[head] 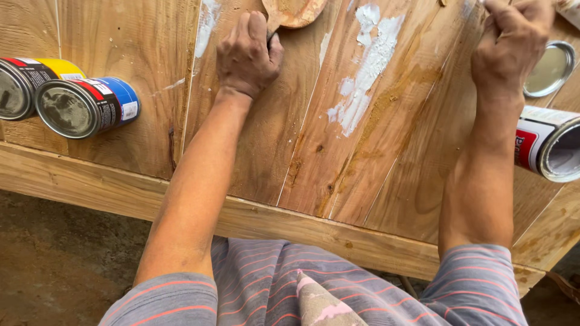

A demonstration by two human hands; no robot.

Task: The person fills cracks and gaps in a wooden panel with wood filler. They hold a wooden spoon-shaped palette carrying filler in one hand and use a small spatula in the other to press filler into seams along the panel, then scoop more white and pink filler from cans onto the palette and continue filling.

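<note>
The left hand (248,55) is closed around the handle of a putty knife (294,12), whose blade points away toward the wooden tabletop's (374,157) far edge. The right hand (512,45) rests curled near an open can (553,145); its grip is unclear.

A flat scraper (293,12) with a rounded, putty-smeared tan blade lies against the wooden desk (272,139) at the top edge of view, its handle gripped in the left hand (248,54). White filler smears (365,72) streak the boards just beside it.
</note>
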